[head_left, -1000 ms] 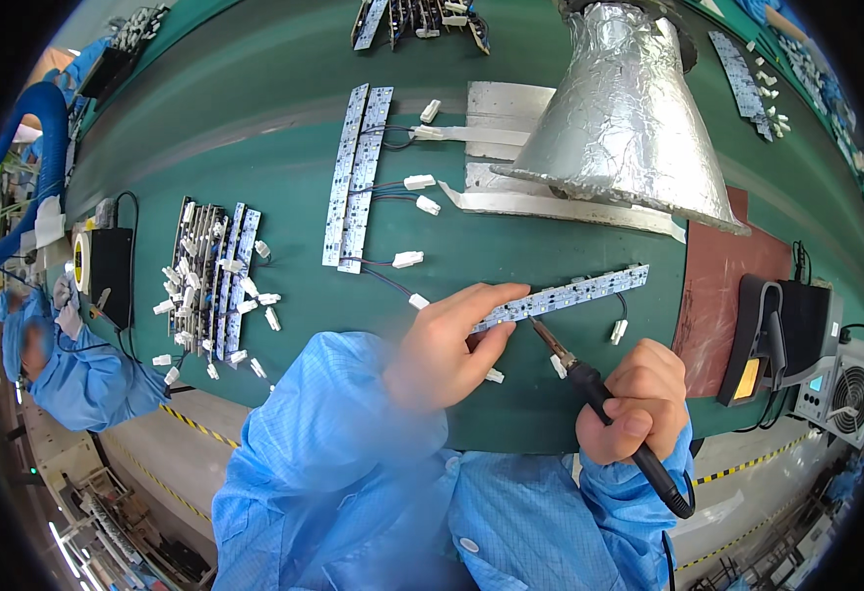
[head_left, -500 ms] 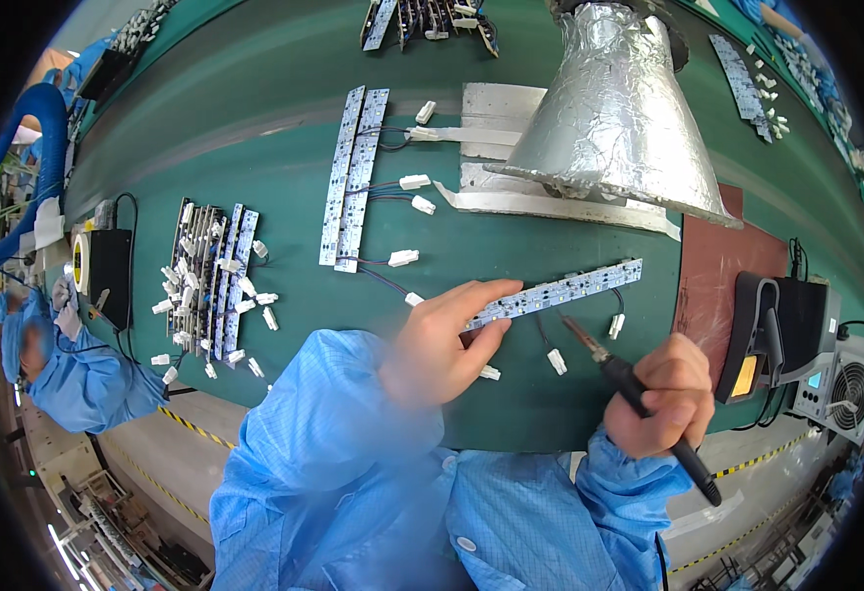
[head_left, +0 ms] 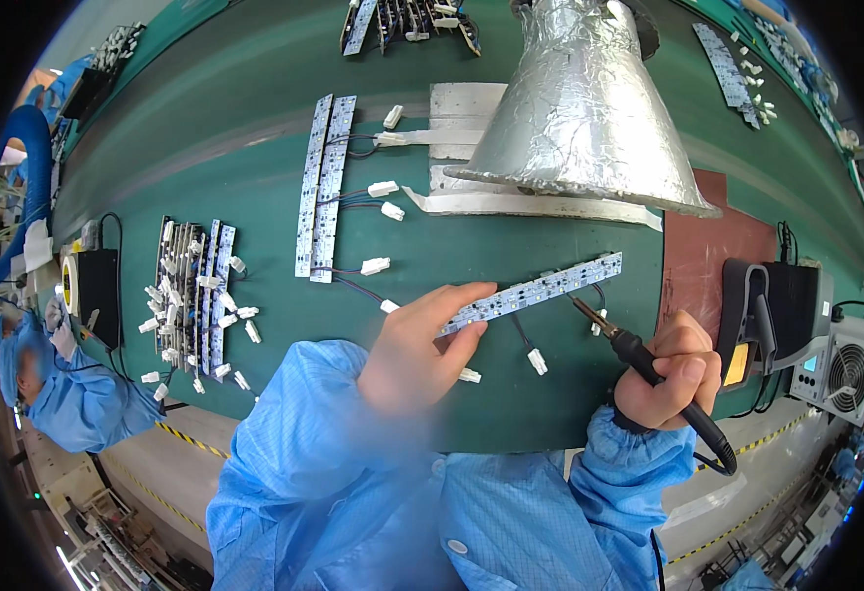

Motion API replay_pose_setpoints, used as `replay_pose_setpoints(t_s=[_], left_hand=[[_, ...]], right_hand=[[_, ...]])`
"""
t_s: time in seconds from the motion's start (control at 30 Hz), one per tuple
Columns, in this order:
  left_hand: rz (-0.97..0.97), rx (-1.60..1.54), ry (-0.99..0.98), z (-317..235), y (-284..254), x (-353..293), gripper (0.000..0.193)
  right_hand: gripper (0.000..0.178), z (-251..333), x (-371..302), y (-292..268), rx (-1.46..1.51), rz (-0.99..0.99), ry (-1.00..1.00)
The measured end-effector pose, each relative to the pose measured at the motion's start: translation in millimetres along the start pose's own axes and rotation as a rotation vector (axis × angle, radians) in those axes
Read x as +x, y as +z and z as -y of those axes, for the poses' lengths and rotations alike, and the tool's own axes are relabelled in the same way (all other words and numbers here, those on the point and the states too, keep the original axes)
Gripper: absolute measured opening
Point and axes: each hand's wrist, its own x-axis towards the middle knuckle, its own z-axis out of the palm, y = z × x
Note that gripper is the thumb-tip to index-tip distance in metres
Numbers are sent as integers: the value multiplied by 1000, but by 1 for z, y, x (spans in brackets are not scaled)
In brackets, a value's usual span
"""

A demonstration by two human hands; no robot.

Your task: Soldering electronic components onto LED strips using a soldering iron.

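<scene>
My left hand pinches the left end of a narrow LED circuit board strip, which slants up to the right over the green mat. Short wires with white connectors hang from the strip's lower side. In my right hand is a black-handled soldering iron, its fingers wrapped round the grip. The iron's tip is close to the strip's lower edge, right of the middle; whether it touches cannot be made out. Two more LED strips lie side by side beyond my left hand, with wired white connectors at their right.
A foil-covered cone hood stands at the back right over pale boards. Several stacked strips with connectors lie at the left, beside a black box. A soldering iron stand and a fan unit are at the right.
The soldering iron in my right hand has moved up and is now close to the strip's lower edge. My left hand still holds the strip. The whole view has shifted slightly.
</scene>
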Motion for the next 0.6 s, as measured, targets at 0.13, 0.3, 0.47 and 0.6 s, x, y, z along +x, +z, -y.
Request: replay_pose_setpoints(t_s=[0.13, 0.3, 0.47, 0.6], left_hand=[[1, -13, -28, 0, 0, 0, 35], [11, -1, -24, -1, 0, 1, 35], [-1, 11, -16, 1, 1, 0, 34], [-2, -8, -31, 0, 1, 0, 34]], right_hand=[[31, -1, 3, -1, -3, 87, -24], [32, -2, 3, -2, -14, 115, -36], [33, -2, 4, 0, -15, 140, -35], [33, 0, 6, 0, -14, 168, -37]])
